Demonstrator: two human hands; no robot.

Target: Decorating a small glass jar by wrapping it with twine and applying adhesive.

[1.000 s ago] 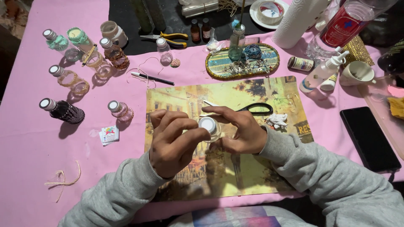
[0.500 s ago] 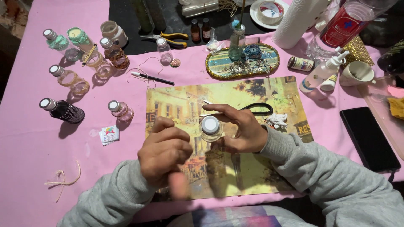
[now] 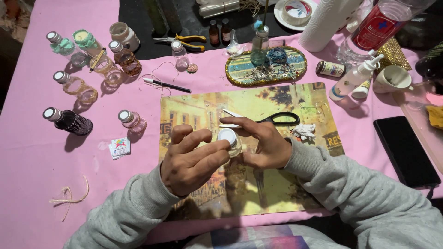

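Grey-sleeved, your left hand (image 3: 191, 161) and right hand (image 3: 263, 143) meet over the yellow printed placemat (image 3: 277, 184), with a small clear glass bottle with a round white cap (image 3: 228, 138) between them. Your right hand cradles the bottle from the right side, its fingers (image 3: 242, 123) curled loosely around the body beneath the cap. Your left hand closes in from the left; its thumb and forefinger tips touch the cap rim, pinched but not wrapped. The bottle's long axis points roughly up toward the camera, so only the cap face shows; the glass body is mostly hidden. Both hands are equally close; the cap lies just right of your left fingertips.

Beyond your hands, black-handled scissors (image 3: 277, 119) lie on the placemat, just behind your right hand. Farther left on the pink table (image 3: 37, 175), a row of small decorated capped bottles (image 3: 131, 121) stands well apart. An oval beaded tray (image 3: 266, 67) sits at the far edge.
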